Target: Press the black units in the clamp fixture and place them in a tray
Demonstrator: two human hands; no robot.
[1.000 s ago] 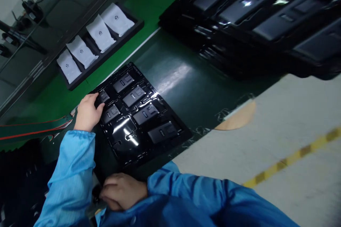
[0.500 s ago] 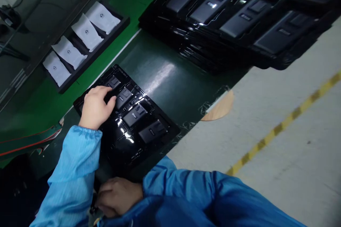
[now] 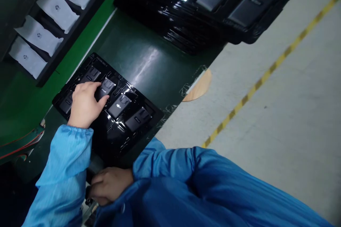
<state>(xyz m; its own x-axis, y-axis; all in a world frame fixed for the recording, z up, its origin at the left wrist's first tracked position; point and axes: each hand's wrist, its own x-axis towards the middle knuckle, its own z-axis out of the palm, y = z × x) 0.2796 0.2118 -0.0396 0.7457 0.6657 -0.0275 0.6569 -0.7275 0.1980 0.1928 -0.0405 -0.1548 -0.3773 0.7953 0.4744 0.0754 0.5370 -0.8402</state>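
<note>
Left grip [image 3: 84, 104] rests on the tray [image 3: 117, 136], fingertips on a black module [image 3: 106, 86] just ahead; whether it pinches is unclear. Right grip [image 3: 110, 184] is closed, contents hidden. Uneven pressing could pop neighbouring modules loose.

Head view, as I read it from my station. At 9 o'clock the left hand [image 3: 84, 104] lies on the black tray [image 3: 156, 113], its fingers bent over a black module [image 3: 106, 87]; I cannot tell whether they grip it. Further modules [image 3: 119, 104] fill pockets toward 4 o'clock of that hand. At 7 o'clock the right hand [image 3: 109, 186] is curled into a loose fist at the edge of the counter [image 3: 138, 56]. I note a stack of trays [image 3: 186, 32] at 12 o'clock, a tray of white pouches [image 3: 39, 39] at 10 o'clock, and floor [image 3: 279, 120] at 3 o'clock.
</note>
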